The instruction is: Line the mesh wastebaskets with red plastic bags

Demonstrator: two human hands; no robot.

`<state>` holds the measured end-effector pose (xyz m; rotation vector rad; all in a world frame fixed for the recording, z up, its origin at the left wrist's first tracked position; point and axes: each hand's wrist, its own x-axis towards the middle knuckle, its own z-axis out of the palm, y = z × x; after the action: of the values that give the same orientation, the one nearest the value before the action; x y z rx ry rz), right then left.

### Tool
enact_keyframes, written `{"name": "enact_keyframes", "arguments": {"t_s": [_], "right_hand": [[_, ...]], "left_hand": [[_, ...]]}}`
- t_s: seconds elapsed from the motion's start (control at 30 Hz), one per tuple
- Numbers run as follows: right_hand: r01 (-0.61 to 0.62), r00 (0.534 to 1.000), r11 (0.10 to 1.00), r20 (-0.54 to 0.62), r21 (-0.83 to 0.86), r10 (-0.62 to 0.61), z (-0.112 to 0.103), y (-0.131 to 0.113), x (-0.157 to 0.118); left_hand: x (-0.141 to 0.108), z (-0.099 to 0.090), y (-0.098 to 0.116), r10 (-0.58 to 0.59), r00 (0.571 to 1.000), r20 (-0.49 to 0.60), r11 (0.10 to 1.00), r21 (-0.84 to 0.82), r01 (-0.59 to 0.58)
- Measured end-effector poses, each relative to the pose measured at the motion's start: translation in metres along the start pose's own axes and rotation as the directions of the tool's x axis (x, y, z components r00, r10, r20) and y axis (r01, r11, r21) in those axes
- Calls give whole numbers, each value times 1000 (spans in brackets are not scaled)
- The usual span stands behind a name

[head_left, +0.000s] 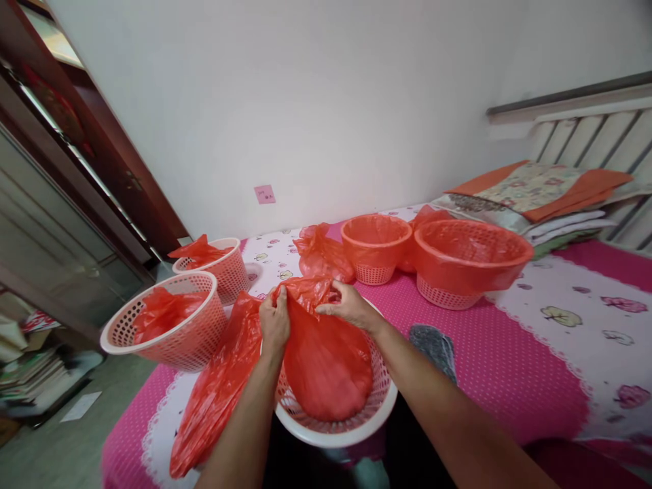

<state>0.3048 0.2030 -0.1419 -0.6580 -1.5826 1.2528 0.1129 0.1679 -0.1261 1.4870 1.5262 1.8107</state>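
Just in front of me, a white-rimmed plastic basket with perforated walls holds a red plastic bag. The bag's body hangs down inside the basket, and its gathered top stands above the rim. My left hand pinches the left side of the bag's top, thumb uppermost. On the other side, my right hand has its fingers curled on the bag's top edge; its fingertips are partly hidden by the film. A crumpled red plastic bag lies left of the basket, partly behind my left forearm.
Two pink baskets with red bags inside stand on the left of the bed. Behind are a bunched red bag and two bag-lined baskets. A grey cloth lies right of my basket. Folded bedding is piled far right.
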Motion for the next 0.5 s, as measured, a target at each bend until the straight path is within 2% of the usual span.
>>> {"name": "enact_keyframes", "arguments": {"t_s": [0.07,0.13,0.2,0.27,0.3,0.37,0.43,0.5], "right_hand": [[13,997,1000,78,-22,-12,3,-1,-4],[42,982,998,181,37,-48,6,-2,-6],[53,961,994,265,97,-78,9,1,-7],[70,959,994,269,81,-89,10,6,-5],[85,965,995,245,54,-96,10,9,-4],[111,982,994,153,3,-110,8,15,1],[125,991,992,44,-24,-124,4,19,4],[147,987,988,-57,-40,-149,0,20,6]], "left_hand": [[-3,0,3,23,999,36,1000,-17,-23],[-6,1,5,43,985,167,997,-75,-31],[-8,2,7,91,934,346,991,-126,-50],[-9,1,9,147,878,455,986,-143,-91],[-9,1,10,166,873,459,983,-143,-112],[-8,0,9,171,901,398,983,-129,-130],[-5,1,4,125,934,335,991,-90,-100],[-2,2,-3,60,949,309,998,-16,-58]]}}
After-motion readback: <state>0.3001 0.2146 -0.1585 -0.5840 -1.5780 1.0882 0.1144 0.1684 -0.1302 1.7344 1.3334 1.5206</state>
